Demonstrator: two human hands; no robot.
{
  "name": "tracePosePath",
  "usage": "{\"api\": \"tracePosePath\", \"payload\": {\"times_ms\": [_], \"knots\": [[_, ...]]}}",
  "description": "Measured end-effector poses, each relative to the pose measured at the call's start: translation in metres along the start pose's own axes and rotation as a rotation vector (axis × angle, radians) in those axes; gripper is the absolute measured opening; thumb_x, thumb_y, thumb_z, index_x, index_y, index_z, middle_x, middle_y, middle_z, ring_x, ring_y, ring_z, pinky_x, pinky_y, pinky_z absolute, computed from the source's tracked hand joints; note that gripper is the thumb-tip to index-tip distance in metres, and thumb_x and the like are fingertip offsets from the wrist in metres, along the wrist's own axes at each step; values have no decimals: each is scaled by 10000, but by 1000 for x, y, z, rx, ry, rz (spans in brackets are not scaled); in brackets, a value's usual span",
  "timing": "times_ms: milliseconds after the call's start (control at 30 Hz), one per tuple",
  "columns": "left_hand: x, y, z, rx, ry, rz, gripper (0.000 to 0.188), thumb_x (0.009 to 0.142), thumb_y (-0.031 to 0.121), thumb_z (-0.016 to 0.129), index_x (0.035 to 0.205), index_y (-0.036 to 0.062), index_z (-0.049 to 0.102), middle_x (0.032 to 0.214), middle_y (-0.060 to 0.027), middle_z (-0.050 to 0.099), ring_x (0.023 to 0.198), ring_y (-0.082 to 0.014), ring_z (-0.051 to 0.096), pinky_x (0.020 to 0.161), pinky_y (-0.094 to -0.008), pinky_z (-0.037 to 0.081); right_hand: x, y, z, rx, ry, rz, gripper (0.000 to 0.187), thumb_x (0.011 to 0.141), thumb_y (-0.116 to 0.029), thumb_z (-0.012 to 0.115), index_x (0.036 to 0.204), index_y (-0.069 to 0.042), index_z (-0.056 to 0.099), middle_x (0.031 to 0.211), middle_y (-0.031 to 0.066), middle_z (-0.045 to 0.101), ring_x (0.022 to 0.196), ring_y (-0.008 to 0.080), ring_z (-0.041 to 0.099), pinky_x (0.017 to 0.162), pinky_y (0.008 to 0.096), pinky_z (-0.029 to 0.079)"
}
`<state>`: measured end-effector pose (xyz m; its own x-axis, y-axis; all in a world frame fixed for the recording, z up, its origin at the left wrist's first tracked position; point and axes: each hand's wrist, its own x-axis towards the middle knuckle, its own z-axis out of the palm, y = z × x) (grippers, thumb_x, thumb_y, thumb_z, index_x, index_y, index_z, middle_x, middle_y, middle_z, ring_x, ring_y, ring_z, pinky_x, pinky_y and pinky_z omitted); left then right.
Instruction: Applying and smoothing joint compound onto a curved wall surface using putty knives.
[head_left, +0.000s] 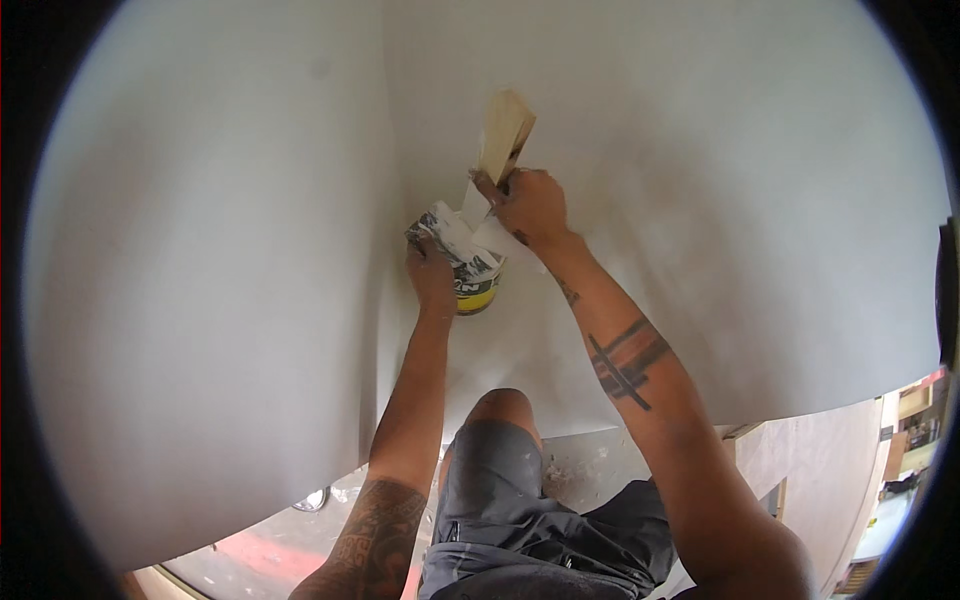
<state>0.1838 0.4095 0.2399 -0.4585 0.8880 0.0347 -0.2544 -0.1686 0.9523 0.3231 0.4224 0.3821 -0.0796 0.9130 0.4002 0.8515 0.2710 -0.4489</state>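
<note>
My left hand (431, 270) is closed around the side of a small tub (477, 297), with a black and yellow band low on its side. White paste is smeared over the tub's upper part. My right hand (532, 208) grips a flat, pale wood-coloured tool (505, 135) whose broad end points up and away from me. Below the right hand, a flat white piece (503, 243) reaches over the tub's rim. How that piece joins the tool is hidden by my fingers.
Smooth off-white walls (220, 250) rise on the left and ahead, meeting in a corner beside the tub. My bent knee (505, 408) is below the tub. A stained grey floor (585, 465) shows beneath. A pale panel (810, 480) and cluttered shelves (915, 430) stand at the lower right.
</note>
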Motion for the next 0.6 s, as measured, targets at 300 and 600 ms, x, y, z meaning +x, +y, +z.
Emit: {"api": "tracePosePath", "payload": {"times_ms": [300,600], "knots": [[-14,23,-14,246,-120,179,363,1060,234,411,1196,-64,568,1101,-192,666,985,-279,627,908,-357,456,-15,81,31,105,-664,370,611,948,-539,535,1033,46,689,859,210,697,779,265,696,711,413,548],[-79,82,7,328,-376,421,315,1031,120,413,1244,-43,579,1153,-198,658,1081,-299,627,968,-365,452,-127,136,49,1578,-286,471,439,919,-147,643,1310,22,540,1194,140,658,1055,249,660,950,409,543]]}}
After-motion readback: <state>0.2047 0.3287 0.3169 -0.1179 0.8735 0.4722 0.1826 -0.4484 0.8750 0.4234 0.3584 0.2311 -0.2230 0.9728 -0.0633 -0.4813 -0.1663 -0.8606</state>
